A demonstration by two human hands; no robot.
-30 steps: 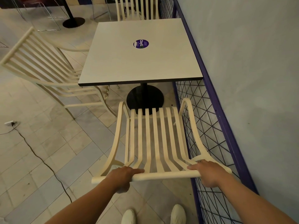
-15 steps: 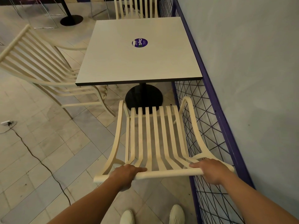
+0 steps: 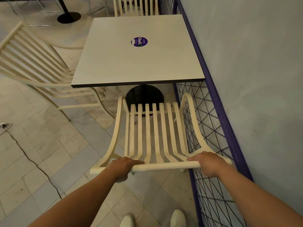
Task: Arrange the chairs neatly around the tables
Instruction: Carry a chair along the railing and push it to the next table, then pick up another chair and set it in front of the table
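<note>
I see cream slatted chairs (image 3: 152, 133), a pale worktop (image 3: 136, 63) with purple sticker (image 3: 139, 41), purple criss-cross fence (image 3: 211, 185), beige-grey herringbone floor (image 3: 49, 161).

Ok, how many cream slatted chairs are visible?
3: near chair before the white square table, gripped by left hand and right hand; left chair beside it; far chair behind it, partly cropped. More may be hidden.

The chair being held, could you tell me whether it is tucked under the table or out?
Out: the chair shows its whole slatted seat in front of the table edge, none hidden beneath it.

Chair (image 3: 154, 138) before table (image 3: 139, 51), fence (image 3: 211, 145) right.
</note>
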